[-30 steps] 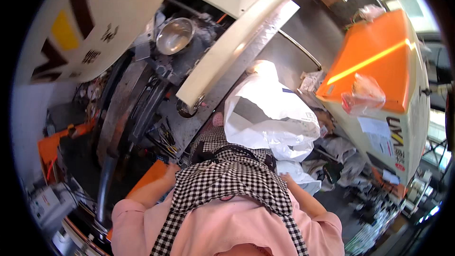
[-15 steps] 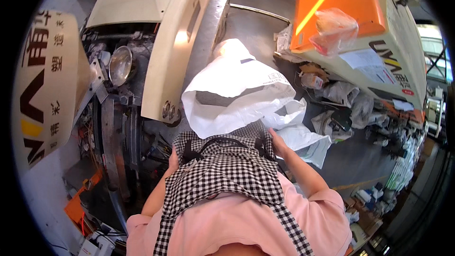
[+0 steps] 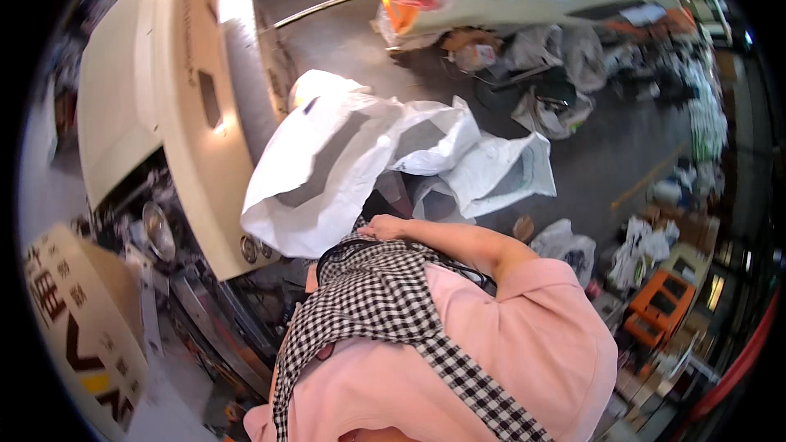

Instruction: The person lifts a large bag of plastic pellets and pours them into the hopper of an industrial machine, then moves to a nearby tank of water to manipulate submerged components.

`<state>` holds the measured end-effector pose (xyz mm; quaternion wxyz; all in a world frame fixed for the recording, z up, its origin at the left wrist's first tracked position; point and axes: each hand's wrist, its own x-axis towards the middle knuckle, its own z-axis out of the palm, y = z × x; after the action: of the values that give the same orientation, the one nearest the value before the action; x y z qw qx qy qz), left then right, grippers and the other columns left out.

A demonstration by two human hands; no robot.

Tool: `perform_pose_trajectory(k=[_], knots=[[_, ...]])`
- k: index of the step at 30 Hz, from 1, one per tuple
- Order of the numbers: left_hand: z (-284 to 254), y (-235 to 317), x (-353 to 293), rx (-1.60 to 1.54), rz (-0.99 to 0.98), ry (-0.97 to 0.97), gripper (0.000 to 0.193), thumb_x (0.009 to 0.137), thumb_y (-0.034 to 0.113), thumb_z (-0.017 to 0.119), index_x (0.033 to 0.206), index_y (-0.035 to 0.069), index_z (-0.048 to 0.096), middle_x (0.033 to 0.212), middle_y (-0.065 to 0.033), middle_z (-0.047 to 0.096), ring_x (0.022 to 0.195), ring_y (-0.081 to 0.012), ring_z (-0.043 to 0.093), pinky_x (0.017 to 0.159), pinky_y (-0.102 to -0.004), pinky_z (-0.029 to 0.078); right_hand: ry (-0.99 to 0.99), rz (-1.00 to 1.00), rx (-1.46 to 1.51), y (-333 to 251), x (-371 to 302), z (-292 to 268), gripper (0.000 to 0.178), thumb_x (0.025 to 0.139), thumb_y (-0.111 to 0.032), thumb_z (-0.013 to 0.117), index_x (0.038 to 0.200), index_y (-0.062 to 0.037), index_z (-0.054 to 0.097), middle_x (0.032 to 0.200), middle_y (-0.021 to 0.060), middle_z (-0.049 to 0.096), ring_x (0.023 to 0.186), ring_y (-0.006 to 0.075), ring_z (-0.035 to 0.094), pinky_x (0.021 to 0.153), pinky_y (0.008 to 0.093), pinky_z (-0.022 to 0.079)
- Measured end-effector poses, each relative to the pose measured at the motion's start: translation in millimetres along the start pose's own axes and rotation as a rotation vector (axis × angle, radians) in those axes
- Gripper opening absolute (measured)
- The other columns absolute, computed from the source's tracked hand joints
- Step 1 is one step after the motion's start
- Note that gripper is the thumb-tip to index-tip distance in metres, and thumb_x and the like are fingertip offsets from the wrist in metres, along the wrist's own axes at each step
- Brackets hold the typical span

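Observation:
My right hand [image 3: 383, 227] is at the front of my black-and-white checked apron [image 3: 381, 278], close to the lower edge of a large white sack. Its fingers look curled; whatever lies between them is hidden. My left hand does not show, being hidden beyond the apron. The large white sack [image 3: 295, 221] stands in front of me with its mouth gaping. Just right of it are a second open white sack [image 3: 458, 147] and a third white sack [image 3: 536, 176], also open at the mouth.
A beige machine [image 3: 213, 221] with a round lamp-like bowl [image 3: 158, 232] stands on the left. Another beige-and-orange machine [image 3: 540, 0] is at the back, with crumpled plastic bags [image 3: 585, 57] along its foot. An orange crate [image 3: 661, 307] and cartons lie at the right.
My view and body have turned to the right, so the machines and sacks sit further left. My right hand has moved from the apron's right side to its front. My left hand has dropped from sight.

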<state>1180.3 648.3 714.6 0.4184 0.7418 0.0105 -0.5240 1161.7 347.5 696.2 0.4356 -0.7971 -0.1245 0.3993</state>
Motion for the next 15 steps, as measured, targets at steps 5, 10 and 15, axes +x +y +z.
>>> perform_pose_trajectory(k=[5,10,15], knots=[[-30,16,-8,0.086,-0.011,-0.061,0.059,0.088,0.017,0.057,0.137,0.003,0.028,0.137,-0.0128,0.035,0.124,-0.0283,0.037,0.102,-0.0409,0.033,0.163,0.035,0.09,-6,-8,3,0.029,0.086,-0.026,0.046,0.103,-0.0036,0.052,0.072,0.0239,0.057,0.075,0.0411,0.058,0.067,0.0482,0.045],[-56,34,-2,0.086,0.018,-0.115,0.057,0.087,0.017,0.059,0.135,0.003,0.031,0.133,-0.0119,0.04,0.119,-0.0281,0.042,0.1,-0.0419,0.036,0.572,0.353,-0.033,-42,-60,-33,0.034,0.083,-0.036,0.052,0.093,-0.0046,0.057,0.095,0.0181,0.056,0.089,0.0368,0.058,0.069,0.0473,0.049],[-81,66,8,-0.231,-0.028,-0.274,0.055,0.086,0.016,0.06,0.133,0.003,0.034,0.13,-0.011,0.044,0.115,-0.0279,0.046,0.097,-0.0429,0.039,0.458,0.065,-0.482,-35,-52,-57,0.034,0.075,-0.024,0.058,0.102,-0.0049,0.051,0.1,0.0141,0.051,0.087,0.0268,0.058,0.062,0.0393,0.052]])
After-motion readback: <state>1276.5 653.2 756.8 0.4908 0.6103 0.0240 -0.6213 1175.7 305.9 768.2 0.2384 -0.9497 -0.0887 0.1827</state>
